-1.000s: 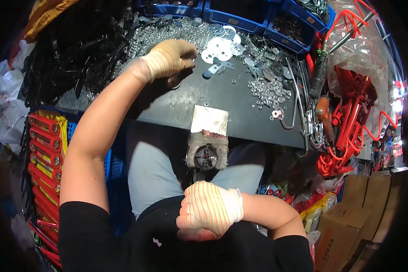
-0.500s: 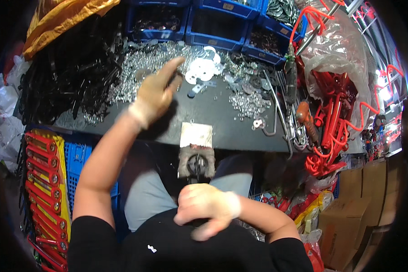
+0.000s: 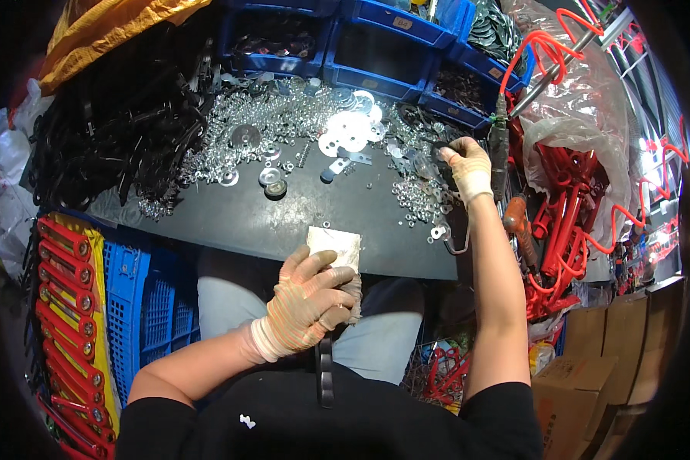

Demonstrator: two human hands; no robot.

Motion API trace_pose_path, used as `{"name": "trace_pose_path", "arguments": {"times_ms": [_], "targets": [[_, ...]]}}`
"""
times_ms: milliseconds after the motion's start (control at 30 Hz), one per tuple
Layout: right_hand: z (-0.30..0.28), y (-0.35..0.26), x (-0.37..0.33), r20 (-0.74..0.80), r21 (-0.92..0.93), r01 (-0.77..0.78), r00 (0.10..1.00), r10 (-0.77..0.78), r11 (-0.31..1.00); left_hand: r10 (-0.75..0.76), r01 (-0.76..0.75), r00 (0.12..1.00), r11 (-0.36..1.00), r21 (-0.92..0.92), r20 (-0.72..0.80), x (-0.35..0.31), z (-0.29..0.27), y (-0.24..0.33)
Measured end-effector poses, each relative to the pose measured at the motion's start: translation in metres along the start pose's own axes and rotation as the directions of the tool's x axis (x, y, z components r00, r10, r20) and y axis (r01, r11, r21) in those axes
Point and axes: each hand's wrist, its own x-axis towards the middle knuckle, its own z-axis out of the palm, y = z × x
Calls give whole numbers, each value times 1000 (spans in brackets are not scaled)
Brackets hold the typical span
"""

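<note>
At the near edge of the bench [image 3: 230, 230], pale plate [image 3: 334, 242] as landmark: left hand [image 3: 307, 303] lies just on its near side, over a cloth-wrapped block [image 3: 354, 291], fingers bent and close together; whether they grip anything underneath cannot be told. A black handle [image 3: 326, 376] runs from below that hand toward the body; the palm-down hold looks meant to steady whatever sits there. Right hand [image 3: 471, 169] is out beyond the plate and to its right, thumb and fingers drawn in narrow beside the small nuts [image 3: 418, 201]; whether something is pinched there, cannot tell. Loose hardware seems spread in reach, by kind: bright large washers [image 3: 349, 132] beyond the plate, two round pieces [image 3: 274, 182] left of it, blue bins [image 3: 379, 80] farthest back. Against half a second ago, the hands have traded places: the left was over the bench, left of the plate, and the right near the lap. The round fitting then visible on the block is now covered; the two round pieces show in the open.
</note>
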Motion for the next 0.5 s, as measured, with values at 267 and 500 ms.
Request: {"name": "trace_pose_path", "arguments": {"times_ms": [267, 500], "targets": [[-15, -111, -195, 473, 759, -461, 876, 98, 460, -254, 238, 955, 964, -117, -151, -24, 3, 7], [10, -109, -265, 564, 564, -567, 795, 222, 600, -223, 207, 971, 964, -167, -84, -23, 8, 15]]}}
